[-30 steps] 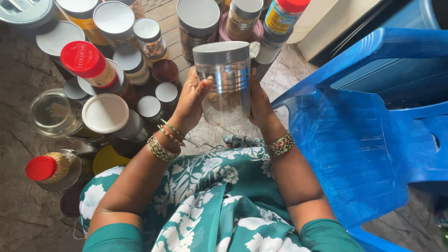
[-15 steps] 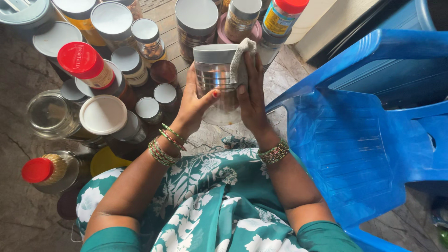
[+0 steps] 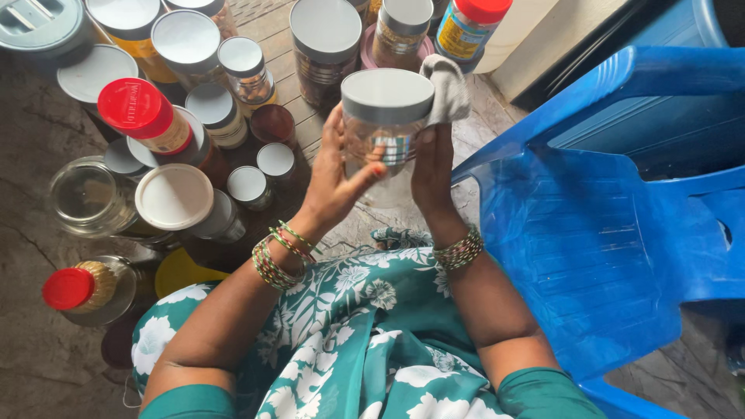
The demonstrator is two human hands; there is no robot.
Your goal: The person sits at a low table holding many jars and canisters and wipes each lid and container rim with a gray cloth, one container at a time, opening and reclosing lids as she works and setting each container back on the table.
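Observation:
A clear glass jar (image 3: 386,128) with a grey lid is held up in front of me, above my lap. My left hand (image 3: 336,180) grips it from the left side, thumb across the glass. My right hand (image 3: 433,169) presses a small grey cloth (image 3: 447,88) against the jar's right side and lid edge. Both wrists carry stacks of thin bangles. The jar looks empty.
Many lidded jars and bottles crowd the floor to the left and ahead: a red-capped jar (image 3: 142,113), an open glass jar (image 3: 81,195), a red-capped oil bottle (image 3: 85,286), a white-lidded tub (image 3: 175,198). A blue plastic chair (image 3: 613,225) lies on the right.
The right hand has brought the grey cloth up the jar's right side to the lid edge. The jar sits slightly lower and more upright between the hands.

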